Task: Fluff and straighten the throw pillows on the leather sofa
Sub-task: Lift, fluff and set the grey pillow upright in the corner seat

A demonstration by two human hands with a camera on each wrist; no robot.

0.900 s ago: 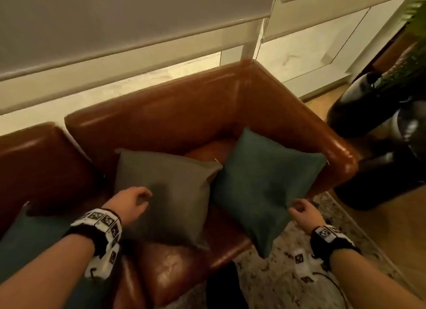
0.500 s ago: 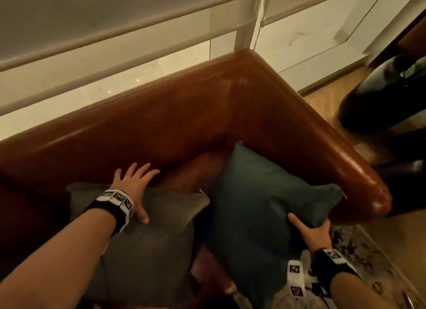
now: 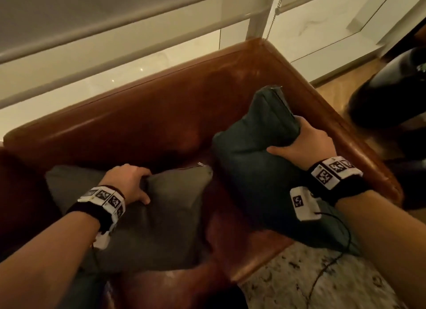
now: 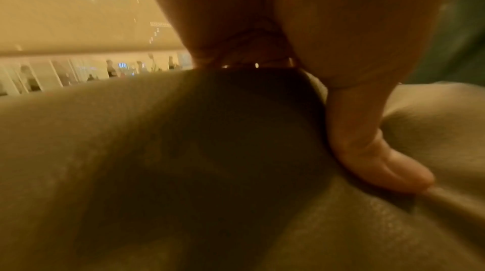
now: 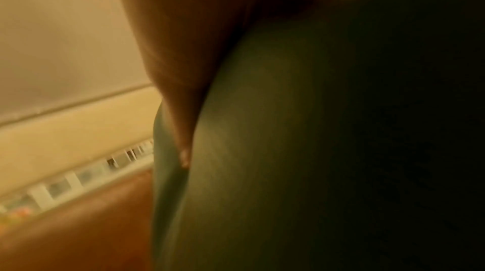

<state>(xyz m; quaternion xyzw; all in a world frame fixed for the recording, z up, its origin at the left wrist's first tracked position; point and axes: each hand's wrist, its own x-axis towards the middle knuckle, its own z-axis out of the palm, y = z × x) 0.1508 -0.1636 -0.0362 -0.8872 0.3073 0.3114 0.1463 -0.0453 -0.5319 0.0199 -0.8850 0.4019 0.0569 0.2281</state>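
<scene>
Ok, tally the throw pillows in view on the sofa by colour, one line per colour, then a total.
Grey-olive pillow: 1, the grey pillow gripped at its top edge by the left hand.
Dark teal pillow: 1, the teal pillow gripped at its edge by the right hand.
Total: 2 pillows on the leather sofa.

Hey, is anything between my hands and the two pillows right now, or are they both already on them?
Nothing visible stands in the way. The left hand already grips the top edge of the grey pillow, and the right hand grips the teal pillow by its upper edge, above the leather sofa.
</scene>
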